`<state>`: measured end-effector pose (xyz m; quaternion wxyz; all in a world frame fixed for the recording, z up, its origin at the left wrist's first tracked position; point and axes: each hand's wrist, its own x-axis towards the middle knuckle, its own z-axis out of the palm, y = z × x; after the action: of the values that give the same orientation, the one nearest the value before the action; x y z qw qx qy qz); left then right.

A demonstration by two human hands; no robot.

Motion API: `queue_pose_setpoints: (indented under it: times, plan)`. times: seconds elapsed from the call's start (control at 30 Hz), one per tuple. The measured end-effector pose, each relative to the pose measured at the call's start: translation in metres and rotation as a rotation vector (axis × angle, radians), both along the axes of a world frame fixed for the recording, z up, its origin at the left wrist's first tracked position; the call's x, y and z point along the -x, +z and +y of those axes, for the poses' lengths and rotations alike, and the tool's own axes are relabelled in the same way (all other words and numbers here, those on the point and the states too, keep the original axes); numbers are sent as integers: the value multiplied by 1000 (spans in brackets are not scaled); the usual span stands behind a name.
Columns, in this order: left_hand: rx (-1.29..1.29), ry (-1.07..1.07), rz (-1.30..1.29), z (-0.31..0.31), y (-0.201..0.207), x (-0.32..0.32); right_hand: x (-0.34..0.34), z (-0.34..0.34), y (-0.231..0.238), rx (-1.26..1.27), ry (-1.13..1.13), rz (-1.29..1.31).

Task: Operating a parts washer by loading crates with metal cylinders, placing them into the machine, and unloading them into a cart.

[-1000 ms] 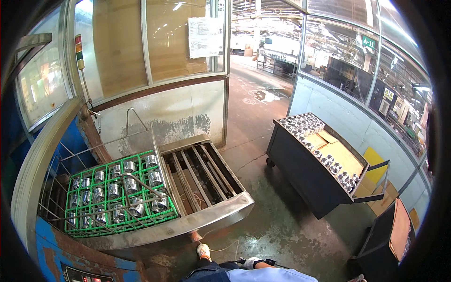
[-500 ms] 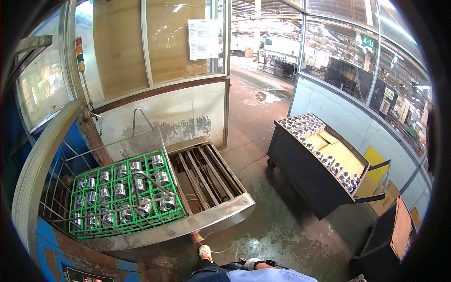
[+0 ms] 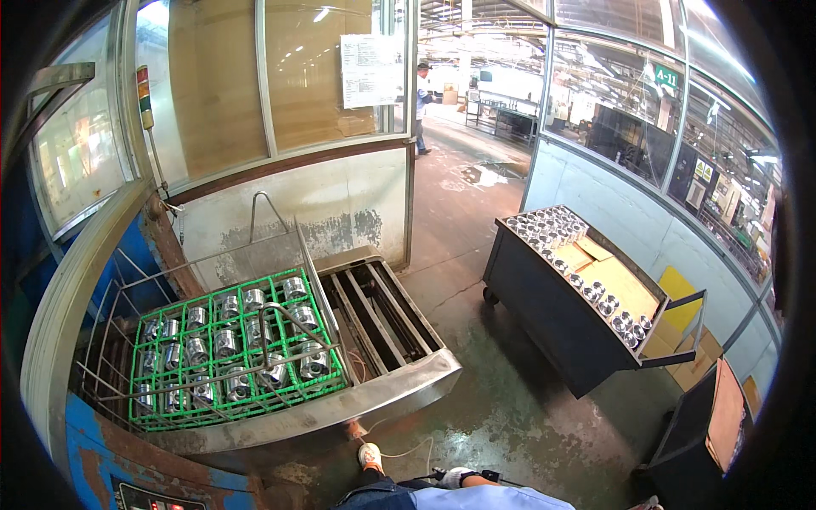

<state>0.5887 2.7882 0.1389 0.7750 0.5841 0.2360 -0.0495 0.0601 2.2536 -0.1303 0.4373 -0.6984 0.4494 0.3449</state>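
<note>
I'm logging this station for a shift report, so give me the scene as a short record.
Hands: gloved hand, apparently the right, at lower edge, grip unclear; left not visible
Basket: green-and-wire basket holding silver cylinders
Support: metal rail frame, basket at its left, slats showing at right
Cart: black cart at right, carrying more silver cylinders
Background: a person near the opening

The floor [image 3: 501,365] between trough [image 3: 416,380] and cart [image 3: 535,323] gives passage; a looped handle [image 3: 270,305] obstructs the cylinders [image 3: 226,343].
</note>
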Motion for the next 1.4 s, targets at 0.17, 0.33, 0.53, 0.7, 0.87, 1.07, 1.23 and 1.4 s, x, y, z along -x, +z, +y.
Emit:
queue_pose_setpoints:
  times: [0.17, 0.33, 0.53, 0.7, 0.87, 1.07, 1.23, 1.4]
  plan:
    - [5, -3, -1, 7, 0, -8, -11, -3, 1, 15, 16, 8]
    - [4, -5, -2, 17, -2, -17, -24, 1, 12, 22, 24, 16]
    - [9, -14, -6, 28, -3, -26, -33, 6, 13, 28, 27, 23]
    - [11, -15, -12, 35, -3, -33, -40, 10, 14, 29, 31, 24]
    - [15, -23, -14, 44, -4, -41, -45, 17, 15, 29, 40, 24]
    - [21, -39, -26, 55, -6, -50, -52, 23, 14, 30, 44, 22]
    - [26, -62, -38, 69, -13, -58, -59, 29, 14, 29, 51, 23]
    - [42, -131, -99, 87, -21, -65, -65, 35, 14, 29, 60, 29]
